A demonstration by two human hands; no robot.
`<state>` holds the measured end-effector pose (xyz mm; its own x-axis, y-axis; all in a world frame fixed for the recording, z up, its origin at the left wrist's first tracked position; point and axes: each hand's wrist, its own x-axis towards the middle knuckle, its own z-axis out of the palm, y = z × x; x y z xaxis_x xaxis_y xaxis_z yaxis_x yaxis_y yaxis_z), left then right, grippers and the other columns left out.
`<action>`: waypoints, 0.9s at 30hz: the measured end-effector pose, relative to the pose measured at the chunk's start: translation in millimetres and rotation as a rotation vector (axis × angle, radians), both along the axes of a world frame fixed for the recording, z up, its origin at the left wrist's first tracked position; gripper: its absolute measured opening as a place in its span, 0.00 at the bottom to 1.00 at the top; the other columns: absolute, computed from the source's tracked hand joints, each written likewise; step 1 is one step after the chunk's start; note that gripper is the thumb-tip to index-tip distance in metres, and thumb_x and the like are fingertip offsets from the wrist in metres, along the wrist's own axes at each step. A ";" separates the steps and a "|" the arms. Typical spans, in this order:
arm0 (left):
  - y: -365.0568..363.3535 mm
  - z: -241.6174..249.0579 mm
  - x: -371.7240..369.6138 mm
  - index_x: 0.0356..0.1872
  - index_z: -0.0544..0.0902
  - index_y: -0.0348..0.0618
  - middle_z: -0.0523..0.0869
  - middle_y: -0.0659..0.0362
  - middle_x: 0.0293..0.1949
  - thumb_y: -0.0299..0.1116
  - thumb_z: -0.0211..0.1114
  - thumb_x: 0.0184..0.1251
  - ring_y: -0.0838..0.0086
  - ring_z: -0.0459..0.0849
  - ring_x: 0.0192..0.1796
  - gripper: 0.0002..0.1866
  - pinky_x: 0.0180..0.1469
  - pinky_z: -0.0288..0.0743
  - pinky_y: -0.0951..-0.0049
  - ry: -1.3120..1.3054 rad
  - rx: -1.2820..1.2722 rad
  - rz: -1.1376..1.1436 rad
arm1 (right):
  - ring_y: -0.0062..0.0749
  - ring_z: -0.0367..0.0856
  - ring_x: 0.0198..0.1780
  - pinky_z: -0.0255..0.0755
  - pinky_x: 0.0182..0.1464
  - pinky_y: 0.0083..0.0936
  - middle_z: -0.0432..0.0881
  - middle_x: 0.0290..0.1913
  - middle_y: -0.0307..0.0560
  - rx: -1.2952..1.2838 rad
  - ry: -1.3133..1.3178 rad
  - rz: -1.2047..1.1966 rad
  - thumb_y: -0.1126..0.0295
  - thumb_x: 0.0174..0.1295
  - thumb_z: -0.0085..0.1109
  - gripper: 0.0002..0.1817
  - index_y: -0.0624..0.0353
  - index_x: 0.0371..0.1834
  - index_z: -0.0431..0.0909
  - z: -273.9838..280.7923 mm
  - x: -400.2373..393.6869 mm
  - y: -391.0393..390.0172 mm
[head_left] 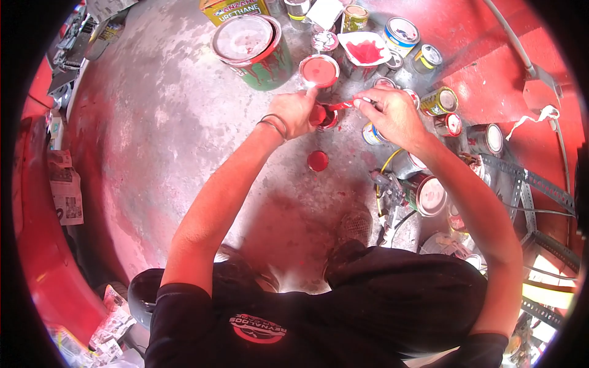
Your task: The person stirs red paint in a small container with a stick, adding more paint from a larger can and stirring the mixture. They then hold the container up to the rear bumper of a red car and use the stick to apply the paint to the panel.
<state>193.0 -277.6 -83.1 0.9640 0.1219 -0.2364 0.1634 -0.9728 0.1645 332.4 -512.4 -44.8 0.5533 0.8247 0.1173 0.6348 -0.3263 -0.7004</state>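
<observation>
My left hand (293,113) is closed around a small container of red paint (317,115), held out over the floor. Right beside it is the dark, red-smeared opening of a small can (330,118). Between thumb and fingers, my right hand (392,115) pinches a stirring stick (345,105) coated in red, its far end reaching to the container. On the floor nearer me lies a round red lid (318,161). Just beyond my hands stands a can with a pinkish-red top (319,70).
A big green paint bucket (261,67) stands at the back, beside a yellow urethane box (232,9). A white-rimmed tub of red paint (365,50) and several cans line the right. A spray gun (386,184) and metal rack (527,178) are at right; a red panel (58,245) at left.
</observation>
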 end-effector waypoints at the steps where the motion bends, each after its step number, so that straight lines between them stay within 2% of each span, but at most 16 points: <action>1: 0.7 -1.0 -0.2 0.63 0.76 0.43 0.94 0.47 0.50 0.46 0.83 0.60 0.50 0.95 0.53 0.35 0.55 0.89 0.50 0.011 -0.008 0.007 | 0.49 0.89 0.38 0.81 0.46 0.44 0.93 0.42 0.55 0.004 -0.005 0.004 0.60 0.73 0.69 0.15 0.58 0.50 0.95 -0.1 -0.2 -0.9; 7: 3.9 -7.9 -2.5 0.61 0.74 0.42 0.93 0.47 0.52 0.42 0.82 0.60 0.49 0.95 0.54 0.34 0.55 0.88 0.49 -0.012 -0.016 0.006 | 0.49 0.90 0.38 0.81 0.46 0.44 0.92 0.41 0.56 0.018 -0.026 0.016 0.60 0.73 0.69 0.15 0.59 0.50 0.95 -1.4 -0.4 -1.9; 13: 3.1 -9.1 -2.7 0.63 0.76 0.43 0.94 0.47 0.49 0.45 0.83 0.59 0.49 0.95 0.51 0.35 0.53 0.90 0.49 -0.028 0.017 -0.018 | 0.50 0.91 0.40 0.82 0.47 0.45 0.93 0.43 0.56 0.015 0.005 0.005 0.60 0.73 0.69 0.15 0.59 0.51 0.95 5.2 -1.6 -2.1; 22: -3.8 -1.4 1.7 0.60 0.79 0.42 0.95 0.48 0.48 0.40 0.80 0.62 0.50 0.96 0.50 0.29 0.52 0.89 0.49 -0.006 0.030 -0.042 | 0.49 0.91 0.40 0.82 0.47 0.44 0.93 0.45 0.55 0.008 0.003 0.019 0.60 0.74 0.68 0.15 0.58 0.51 0.95 6.6 -2.4 1.6; 27: -3.9 -3.2 -0.3 0.61 0.78 0.42 0.94 0.48 0.49 0.41 0.81 0.61 0.49 0.95 0.52 0.31 0.54 0.89 0.50 -0.021 0.010 -0.028 | 0.49 0.91 0.41 0.83 0.48 0.45 0.93 0.44 0.53 0.021 -0.008 0.021 0.61 0.73 0.69 0.14 0.57 0.52 0.95 9.5 -4.9 6.4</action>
